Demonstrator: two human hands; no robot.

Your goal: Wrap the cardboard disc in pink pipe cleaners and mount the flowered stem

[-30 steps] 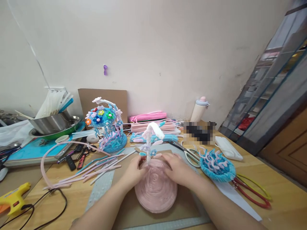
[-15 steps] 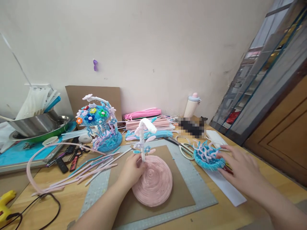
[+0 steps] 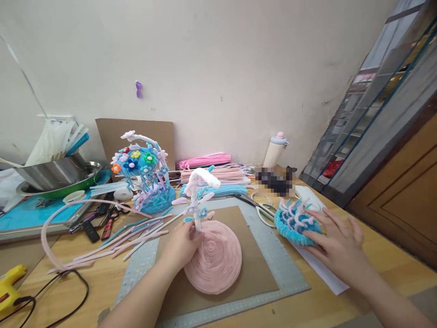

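My left hand [image 3: 180, 241] is closed around the foot of the white, fuzzy, hook-topped stem [image 3: 194, 200], thumb in front and some fingertips hidden. The stem stands upright at the far left edge of the flat, round, pale pink disc of coiled fuzzy strands [image 3: 215, 262], with small lilac and blue flowers on it. The disc lies on the brown cardboard square [image 3: 254, 273], which rests on the grey cutting mat [image 3: 295, 280].

My right hand [image 3: 344, 250] is at the right side of the shallow blue fuzzy bowl filled with lilac and blue curls [image 3: 290, 230]. My fingers are spread there; I cannot tell whether they clamp it. The bowl sits to the right of the mat, near the pale-handled metal scissors [image 3: 256, 206], and the white paper strip [image 3: 324, 275] lies just beside it, partly under my hand. Beyond the stem lie bundles of pink and blue fuzzy sticks [image 3: 218, 177].
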